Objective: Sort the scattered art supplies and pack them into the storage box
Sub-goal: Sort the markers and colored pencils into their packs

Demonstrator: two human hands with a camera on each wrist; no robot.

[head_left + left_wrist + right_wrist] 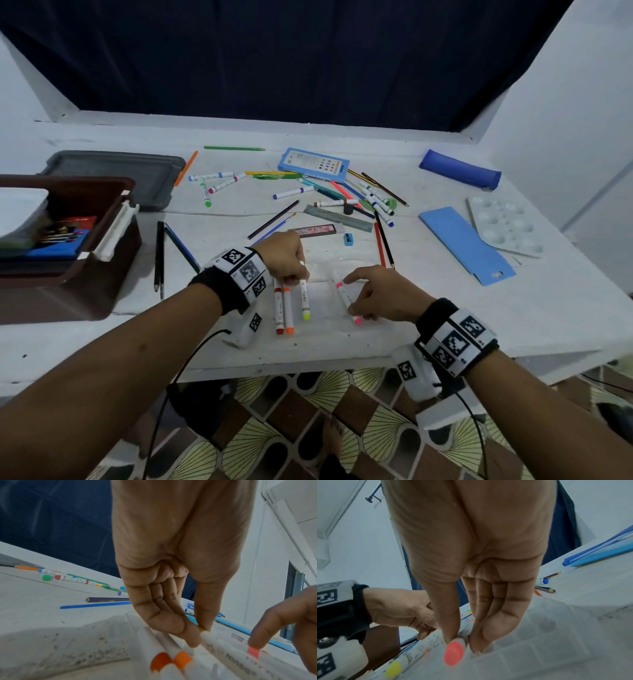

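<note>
Near the table's front edge lies a clear plastic tray [325, 308] with several white-barrelled markers on it. My left hand [291, 270] pinches the top end of the yellow marker [305, 299] between thumb and forefinger [188, 632]. A red marker [279, 308] and an orange marker [288, 310] lie side by side just left of it. My right hand [363, 298] pinches the pink marker [347, 301] at both ends; its pink cap [453, 653] shows between my thumb and fingers. The brown storage box [68, 274] stands at the far left, partly filled.
A grey lid [113, 174] lies behind the box. Loose markers and pencils [342, 195] litter the table's middle, with a blue marker carton [313, 164], a ruler [337, 217] and a sharpener [347, 239]. At the right: blue pencil case [459, 173], blue sleeve [466, 245], white palette [505, 226].
</note>
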